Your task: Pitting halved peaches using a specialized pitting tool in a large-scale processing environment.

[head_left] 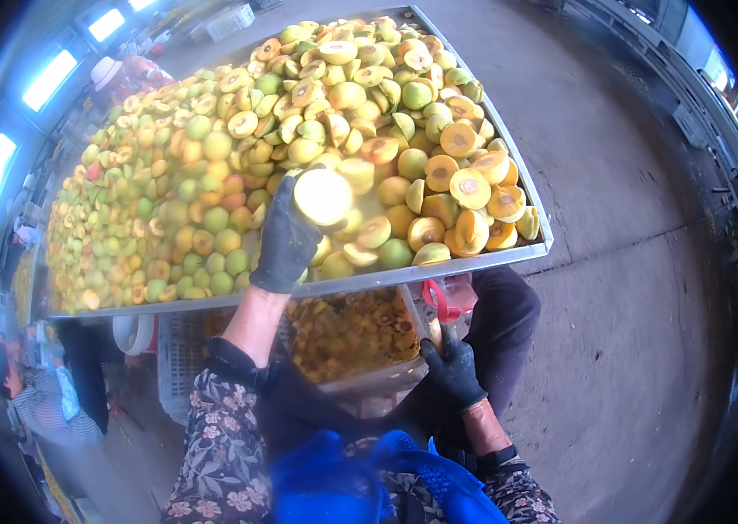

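My left hand (287,240), in a dark glove, reaches over the near edge of a metal-rimmed tray (439,266). A round, pale peach half (323,196), washed out by glare, sits in its fingers. Yellow-green peaches, many cut in halves (469,188) and some showing the pit, are heaped on the tray. Below the rim, in front of my right knee, my gloved right hand (455,367) is closed around the light handle of a hand tool (435,331). A red loop (444,303) shows above that handle; how the two join is unclear.
Under the tray's near edge stands a crate (351,336) of brownish fruit pieces. A pale plastic basket (184,354) and a white bucket (133,334) are to its left. Other people (55,406) sit at the left, and one in a light hat (107,73) is beyond the tray.
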The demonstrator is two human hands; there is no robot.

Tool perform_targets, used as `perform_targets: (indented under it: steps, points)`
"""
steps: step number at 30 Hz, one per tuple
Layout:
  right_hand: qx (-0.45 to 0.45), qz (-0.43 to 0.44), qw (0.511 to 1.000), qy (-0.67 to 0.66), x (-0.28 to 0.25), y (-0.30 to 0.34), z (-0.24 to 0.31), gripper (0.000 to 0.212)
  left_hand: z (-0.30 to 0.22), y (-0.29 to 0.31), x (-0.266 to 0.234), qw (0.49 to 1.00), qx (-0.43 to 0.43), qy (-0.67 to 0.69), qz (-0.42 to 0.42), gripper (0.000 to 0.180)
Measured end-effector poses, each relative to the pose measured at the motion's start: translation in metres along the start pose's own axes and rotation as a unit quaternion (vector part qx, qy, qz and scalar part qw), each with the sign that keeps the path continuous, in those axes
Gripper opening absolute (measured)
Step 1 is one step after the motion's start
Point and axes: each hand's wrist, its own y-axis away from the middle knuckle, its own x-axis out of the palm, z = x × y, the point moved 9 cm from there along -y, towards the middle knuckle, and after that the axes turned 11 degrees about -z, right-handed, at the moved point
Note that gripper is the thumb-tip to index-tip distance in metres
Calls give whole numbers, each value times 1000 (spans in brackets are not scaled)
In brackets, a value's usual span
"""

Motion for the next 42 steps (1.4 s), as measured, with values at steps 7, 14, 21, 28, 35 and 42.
perform_targets:
  steps: [7,14,21,28,35,42]
  points:
    - [-8,1,1000,-19,0,-3,7,36,13,20,29,737,-357,573,31,52]
    - [-27,-11,1000,-1,-7,-2,11,34,-28,17,35,839,-237,481,92,46]
    - [-47,16,999,7,-2,2,24,36,-18,76,48,469,-458,755,31,50]
    - [-33,25,995,-87,-10,-4,103,33,-11,98,14,673,-373,632,-88,49]
    - [-113,92,988,-53,23,-1,164,36,20,132,-15,947,-128,282,-89,37]
    - [253,195,913,-255,74,27,131,24,50,162,-39,715,-387,571,-112,52]
